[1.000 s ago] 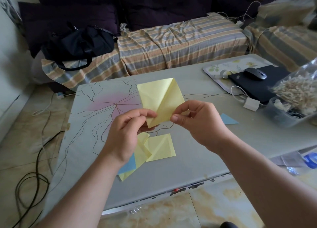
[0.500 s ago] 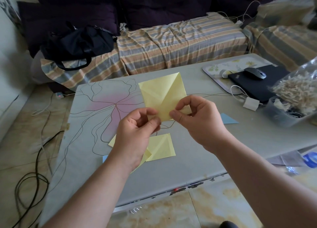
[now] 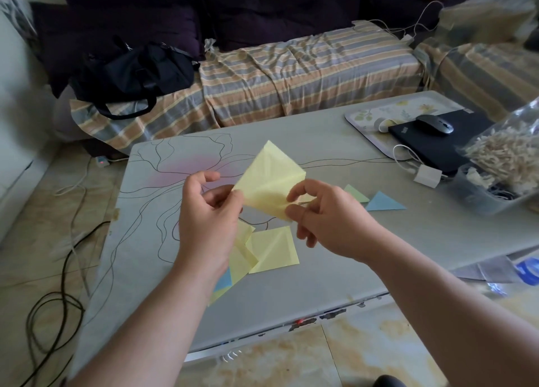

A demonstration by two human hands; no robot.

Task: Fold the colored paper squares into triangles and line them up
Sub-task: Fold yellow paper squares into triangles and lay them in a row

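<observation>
Paper square [image 3: 269, 179], yellow and already creased, is up in the air above the worktop [image 3: 335, 252], pinched at its left corner by my left hand [image 3: 208, 226] and at its lower right edge by my right hand [image 3: 326, 220]. It looks featherlight and floppy, so I'd grip opposite corners lightly. Folded triangles [image 3: 384, 202] lie to the right.

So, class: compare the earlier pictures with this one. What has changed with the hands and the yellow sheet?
The yellow sheet has turned, one corner now pointing up. Left hand and right hand pinch it throughout. Loose yellow papers and blue triangle on the table stayed put.
</observation>
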